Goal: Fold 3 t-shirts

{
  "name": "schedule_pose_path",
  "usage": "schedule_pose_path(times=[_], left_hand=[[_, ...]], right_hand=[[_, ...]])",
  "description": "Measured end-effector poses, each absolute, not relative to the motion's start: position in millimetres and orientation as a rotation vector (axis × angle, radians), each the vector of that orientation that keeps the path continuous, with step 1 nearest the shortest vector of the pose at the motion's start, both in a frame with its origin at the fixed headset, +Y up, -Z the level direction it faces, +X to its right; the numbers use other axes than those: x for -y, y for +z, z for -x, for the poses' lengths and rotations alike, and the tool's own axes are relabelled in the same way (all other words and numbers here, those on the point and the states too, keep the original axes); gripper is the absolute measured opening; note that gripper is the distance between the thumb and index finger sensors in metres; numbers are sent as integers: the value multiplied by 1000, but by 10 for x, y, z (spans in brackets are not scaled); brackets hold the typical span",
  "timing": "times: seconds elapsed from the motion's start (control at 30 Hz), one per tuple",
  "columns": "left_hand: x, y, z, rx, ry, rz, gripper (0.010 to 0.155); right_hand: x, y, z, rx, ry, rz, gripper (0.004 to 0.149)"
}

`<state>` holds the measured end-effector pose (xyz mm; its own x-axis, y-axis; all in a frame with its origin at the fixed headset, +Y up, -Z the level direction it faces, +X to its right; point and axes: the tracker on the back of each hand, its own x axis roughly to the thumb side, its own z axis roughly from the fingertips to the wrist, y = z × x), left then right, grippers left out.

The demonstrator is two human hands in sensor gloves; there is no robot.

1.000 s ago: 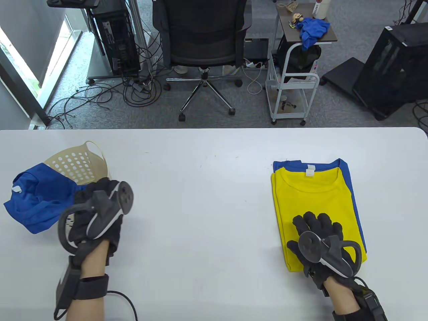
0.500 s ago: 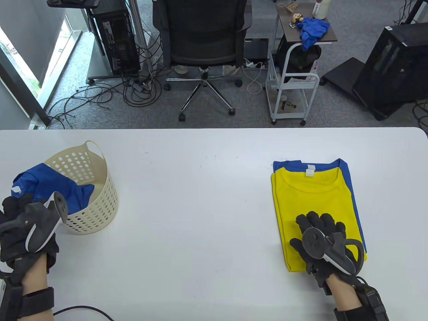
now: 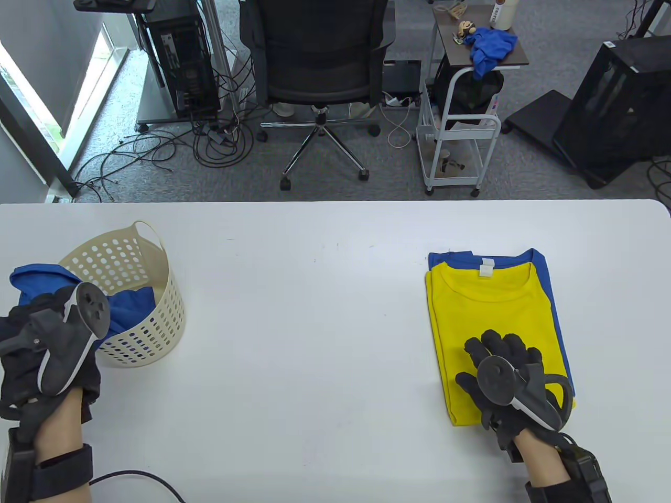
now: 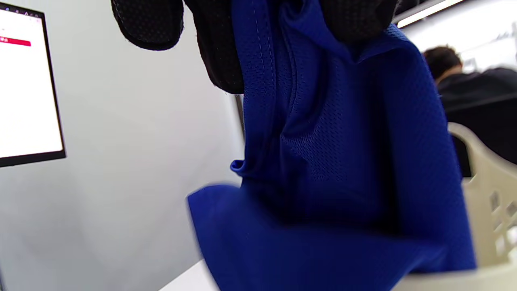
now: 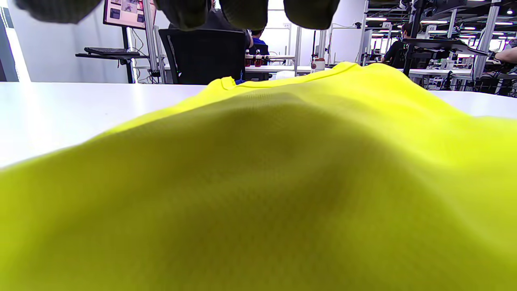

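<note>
A folded yellow t-shirt (image 3: 482, 309) lies on a folded blue t-shirt (image 3: 540, 259) at the right of the white table (image 3: 314, 314). My right hand (image 3: 500, 356) rests flat on the yellow shirt's near end, fingers spread; the shirt fills the right wrist view (image 5: 282, 182). My left hand (image 3: 36, 325) grips a loose blue t-shirt (image 3: 126, 309) that hangs half out of a cream perforated basket (image 3: 141, 293) at the left edge. In the left wrist view the fingers (image 4: 226, 48) pinch the blue cloth (image 4: 335, 161) beside the basket rim (image 4: 484, 182).
Beyond the table's far edge stand a black office chair (image 3: 314, 68), a white cart (image 3: 456, 131) with a blue cloth on top, and computer towers. Cables lie on the floor at the left.
My left hand moved from the basket's near side out to the left table edge, then drew in and up a little with the blue shirt. The basket tipped upright. The right hand stayed.
</note>
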<state>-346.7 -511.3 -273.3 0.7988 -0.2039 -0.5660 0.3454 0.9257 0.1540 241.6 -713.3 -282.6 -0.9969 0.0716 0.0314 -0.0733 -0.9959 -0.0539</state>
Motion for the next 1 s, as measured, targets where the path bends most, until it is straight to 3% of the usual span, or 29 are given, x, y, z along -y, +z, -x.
schedule_pose_path(times=[0.33, 0.47, 0.73, 0.93, 1.0], left_hand=[[4483, -2606, 2390, -372, -284, -403, 41], [4325, -2555, 1765, -239, -278, -463, 41], [4310, -2465, 665, 40, -231, -532, 41], [4482, -2402, -95, 240, -78, -455, 41], [4605, -2460, -298, 234, -121, -409, 41]], right_hand=[[7052, -2780, -2441, 165, 3043, -56, 66], [7043, -2776, -2453, 176, 3039, -54, 66], [7010, -2749, -2487, 205, 3016, -59, 65], [7010, -2746, -2483, 191, 3025, -59, 66], [7010, -2737, -2484, 193, 3024, -64, 66]])
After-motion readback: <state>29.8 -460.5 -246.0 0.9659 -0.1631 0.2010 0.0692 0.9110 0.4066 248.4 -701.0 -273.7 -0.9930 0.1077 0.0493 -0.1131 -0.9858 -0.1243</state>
